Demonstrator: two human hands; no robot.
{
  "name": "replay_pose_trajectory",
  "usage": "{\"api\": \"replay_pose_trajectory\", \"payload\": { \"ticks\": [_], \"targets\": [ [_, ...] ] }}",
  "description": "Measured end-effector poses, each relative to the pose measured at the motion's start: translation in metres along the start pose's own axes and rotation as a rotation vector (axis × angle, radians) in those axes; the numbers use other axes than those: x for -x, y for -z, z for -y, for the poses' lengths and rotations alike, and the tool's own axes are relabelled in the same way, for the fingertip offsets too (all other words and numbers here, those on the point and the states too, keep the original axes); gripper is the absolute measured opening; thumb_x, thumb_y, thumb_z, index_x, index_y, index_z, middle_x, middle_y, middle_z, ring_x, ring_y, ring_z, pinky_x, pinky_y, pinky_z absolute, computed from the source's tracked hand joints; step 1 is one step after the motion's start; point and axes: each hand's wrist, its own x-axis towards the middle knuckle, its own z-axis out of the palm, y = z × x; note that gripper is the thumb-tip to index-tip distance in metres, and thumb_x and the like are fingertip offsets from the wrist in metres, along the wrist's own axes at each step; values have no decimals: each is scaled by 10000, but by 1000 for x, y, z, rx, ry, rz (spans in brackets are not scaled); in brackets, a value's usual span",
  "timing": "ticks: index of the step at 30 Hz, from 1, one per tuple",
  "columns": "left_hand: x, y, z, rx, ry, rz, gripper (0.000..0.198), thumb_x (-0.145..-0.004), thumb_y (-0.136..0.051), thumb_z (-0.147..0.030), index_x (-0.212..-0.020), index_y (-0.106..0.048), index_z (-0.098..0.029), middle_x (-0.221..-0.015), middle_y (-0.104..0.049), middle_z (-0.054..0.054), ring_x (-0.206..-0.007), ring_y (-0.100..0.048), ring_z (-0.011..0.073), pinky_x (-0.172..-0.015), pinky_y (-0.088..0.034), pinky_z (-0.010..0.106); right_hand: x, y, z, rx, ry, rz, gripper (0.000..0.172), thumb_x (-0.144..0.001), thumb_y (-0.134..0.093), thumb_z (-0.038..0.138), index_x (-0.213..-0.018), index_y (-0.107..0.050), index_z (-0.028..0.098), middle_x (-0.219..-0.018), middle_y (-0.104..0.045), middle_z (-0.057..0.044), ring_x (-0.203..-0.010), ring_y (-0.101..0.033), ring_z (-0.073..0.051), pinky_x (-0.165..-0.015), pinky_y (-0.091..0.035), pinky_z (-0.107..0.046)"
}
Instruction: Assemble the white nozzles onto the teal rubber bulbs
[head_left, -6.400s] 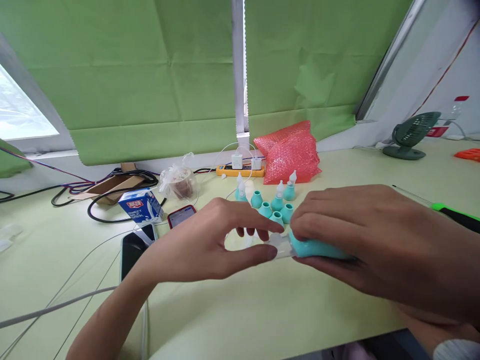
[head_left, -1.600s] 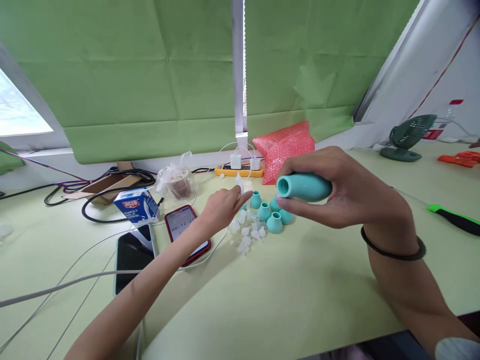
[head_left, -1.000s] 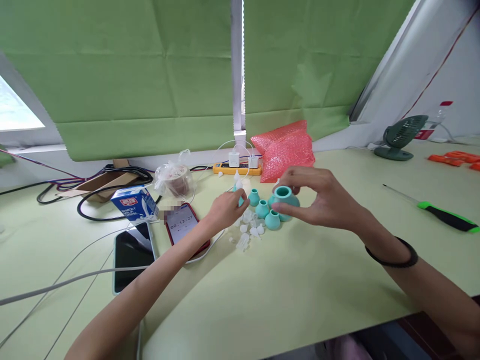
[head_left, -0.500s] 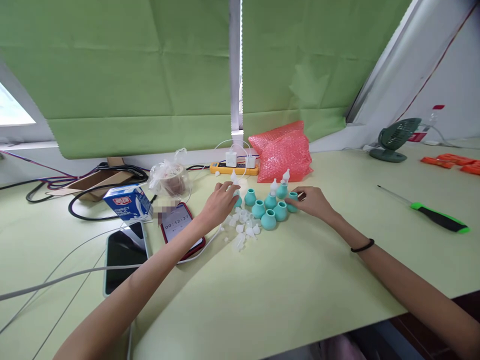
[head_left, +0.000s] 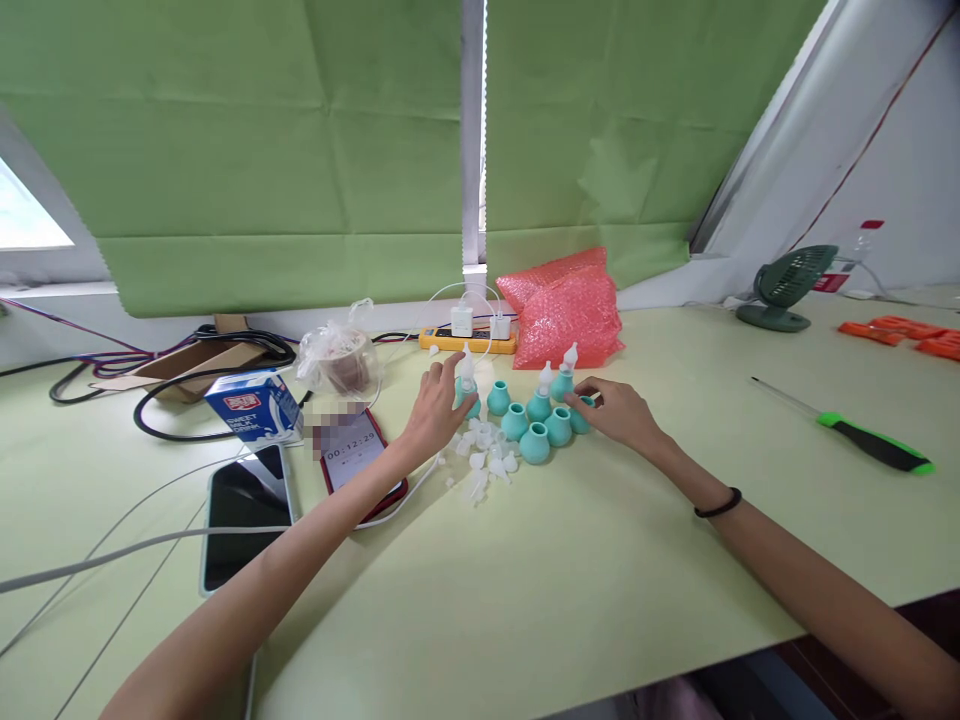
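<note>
Several teal rubber bulbs [head_left: 535,441] stand in a cluster at the middle of the pale green table [head_left: 525,580], some with white nozzle tips [head_left: 571,356] fitted. Loose clear tips [head_left: 484,458] lie in a small pile just left of them. My left hand [head_left: 433,412] reaches to the cluster's left end, its thumb and fingers closed round a tipped teal bulb [head_left: 465,386]. At the right end, my right hand [head_left: 613,411] has its fingers curled on an open-topped teal bulb [head_left: 580,414] that stands on the table.
Left of the bulbs lie a red-cased phone [head_left: 358,462] showing a timer, a dark phone [head_left: 238,512], a milk carton [head_left: 253,406] and cables. A pink bubble-wrap bag [head_left: 568,305] and power strip [head_left: 466,341] sit behind. A green-handled screwdriver [head_left: 862,442] and small fan [head_left: 784,290] are right.
My right hand brought the teal bulb down from mid-air and stood it at the cluster's right end. My left hand reached out to the tipped bulb at the left end.
</note>
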Motion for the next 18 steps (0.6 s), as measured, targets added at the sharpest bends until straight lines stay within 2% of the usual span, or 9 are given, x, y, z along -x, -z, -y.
{"api": "replay_pose_trajectory", "payload": {
  "ticks": [3,5,7,8,10,13,15,18],
  "targets": [
    [1,2,-2,-64,29,50,576,-783,-462,-326,-1287,-196,-241,-1175,-338,150,-997,-371,302,-739,-374,455,2,0,2,11,-2,-21,306,-704,-463,489,-776,-595,223,-846,-648,-12,-696,-578,-181,-549,-385,-257],
    [2,3,-3,-107,38,107,588,-788,-450,-324,-1301,-166,-282,-1307,-202,149,-1077,-293,351,-724,-371,484,2,-1,3,15,5,-33,284,-696,-479,470,-771,-596,223,-837,-649,-10,-704,-579,-183,-555,-387,-257],
    [2,4,-4,-115,24,106,549,-796,-434,-303,-1288,-192,-288,-1358,-143,125,-1123,-240,366,-737,-361,508,3,-2,3,17,17,-48,270,-691,-488,457,-770,-595,222,-831,-650,-9,-709,-580,-185,-561,-390,-258],
    [2,4,-4,-95,10,80,504,-798,-431,-292,-1264,-239,-274,-1358,-166,118,-1135,-230,363,-751,-355,516,3,-2,4,17,23,-59,265,-690,-490,452,-769,-594,221,-827,-650,-8,-707,-581,-185,-562,-391,-259],
    [1,4,-4,-19,-16,18,376,-803,-422,-268,-1170,-350,-227,-1291,-311,116,-1128,-264,336,-777,-357,503,3,-3,4,15,35,-87,255,-691,-493,440,-759,-588,214,-815,-648,-10,-694,-582,-183,-566,-394,-261],
    [-1,4,-3,99,-35,-10,205,-813,-401,-217,-1014,-415,-183,-992,-541,88,-940,-463,240,-739,-423,401,3,-1,6,9,49,-148,240,-702,-491,409,-772,-570,193,-847,-638,-27,-696,-585,-180,-625,-407,-282],
    [-2,5,-4,138,-28,-11,146,-811,-404,-194,-955,-424,-183,-822,-573,43,-751,-529,176,-664,-460,330,5,1,8,-2,94,-261,231,-715,-488,381,-805,-558,180,-879,-628,-51,-756,-583,-196,-722,-400,-318],
    [-3,16,-14,185,-9,-70,104,-800,-435,-194,-904,-441,-191,-825,-583,26,-701,-547,139,-637,-483,287,11,8,13,-67,273,-530,204,-719,-506,336,-847,-531,179,-909,-610,-89,-895,-550,-236,-836,-359,-380]
  ]
}}
